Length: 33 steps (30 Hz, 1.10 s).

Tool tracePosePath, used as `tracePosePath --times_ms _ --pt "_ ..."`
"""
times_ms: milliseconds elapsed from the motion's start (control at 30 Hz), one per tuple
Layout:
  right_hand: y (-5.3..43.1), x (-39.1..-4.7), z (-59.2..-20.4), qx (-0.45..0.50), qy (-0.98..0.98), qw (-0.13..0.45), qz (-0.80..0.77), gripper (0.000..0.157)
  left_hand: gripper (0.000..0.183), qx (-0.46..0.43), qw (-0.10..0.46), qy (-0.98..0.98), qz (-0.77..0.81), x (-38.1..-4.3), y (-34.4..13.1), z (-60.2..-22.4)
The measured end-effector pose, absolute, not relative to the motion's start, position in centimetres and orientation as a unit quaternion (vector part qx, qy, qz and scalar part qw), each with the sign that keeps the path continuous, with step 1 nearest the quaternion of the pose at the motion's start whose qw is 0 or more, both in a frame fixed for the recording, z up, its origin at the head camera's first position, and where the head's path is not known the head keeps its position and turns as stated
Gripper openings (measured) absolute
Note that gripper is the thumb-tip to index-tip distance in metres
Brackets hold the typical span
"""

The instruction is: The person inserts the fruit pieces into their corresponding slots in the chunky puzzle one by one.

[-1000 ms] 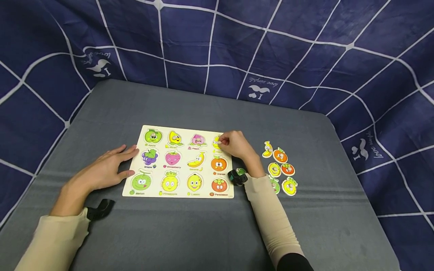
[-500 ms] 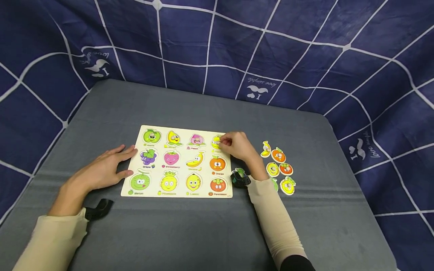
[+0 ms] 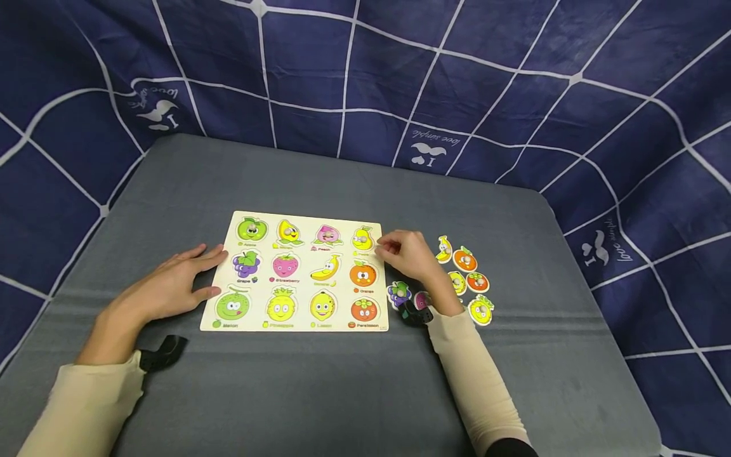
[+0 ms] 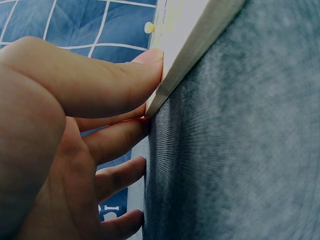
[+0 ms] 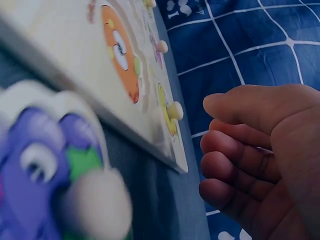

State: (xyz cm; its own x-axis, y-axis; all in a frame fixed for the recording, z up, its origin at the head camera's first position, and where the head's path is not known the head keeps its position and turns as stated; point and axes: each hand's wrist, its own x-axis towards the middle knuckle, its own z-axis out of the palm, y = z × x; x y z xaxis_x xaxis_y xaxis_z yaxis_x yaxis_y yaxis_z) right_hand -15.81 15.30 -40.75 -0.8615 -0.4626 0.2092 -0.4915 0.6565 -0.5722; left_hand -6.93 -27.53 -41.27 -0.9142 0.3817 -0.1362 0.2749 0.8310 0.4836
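A pale wooden fruit puzzle board [image 3: 305, 254] lies on the grey table, printed with rows of smiling fruits. In its far right corner sits a pear piece [image 3: 362, 239], its peg showing in the right wrist view. My right hand [image 3: 408, 255] hovers just off the board's right edge beside the pear, fingers loosely bent and holding nothing. At the left edge, my left hand [image 3: 171, 285] rests with fingers spread; in the left wrist view its thumb [image 4: 147, 72] touches the board. Apple [image 3: 252, 229], mango [image 3: 289, 233] and peach [image 3: 327, 235] pieces also sit in the far row.
Right of the board lie several loose pegged pieces: a grape [image 3: 398, 293], a banana [image 3: 445, 249], an orange [image 3: 465, 259], a persimmon [image 3: 477, 282] and a pineapple [image 3: 481, 310]. My right forearm covers part of this group. A blue gridded curtain [image 3: 365, 76] surrounds the table.
My right hand has let go of the pear piece and drawn back to the right and slightly nearer. The grape piece has come into view. My left hand stays at the board's edge.
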Motion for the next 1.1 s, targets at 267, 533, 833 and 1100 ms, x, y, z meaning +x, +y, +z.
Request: tracePosePath --times_ms 267,533,833,1100 --pt "17.1 -14.5 -41.5 0.263 -0.905 0.024 0.332 0.013 0.073 0.175 0.116 0.949 0.236 -7.1 -27.7 -41.3" --pt "18.3 -13.3 -41.7 0.272 -0.903 0.030 0.330 0.011 0.073 0.177 0.116 0.949 0.234 -7.0 -27.6 -41.3" --pt "19.6 -11.9 -41.6 0.289 -0.899 0.042 0.326 0.008 0.073 0.175 0.114 0.948 0.238 -7.0 -27.7 -41.5" --pt "20.1 -11.2 -41.6 0.302 -0.898 0.040 0.316 0.008 0.073 0.175 0.115 0.949 0.236 -7.0 -27.6 -41.4"
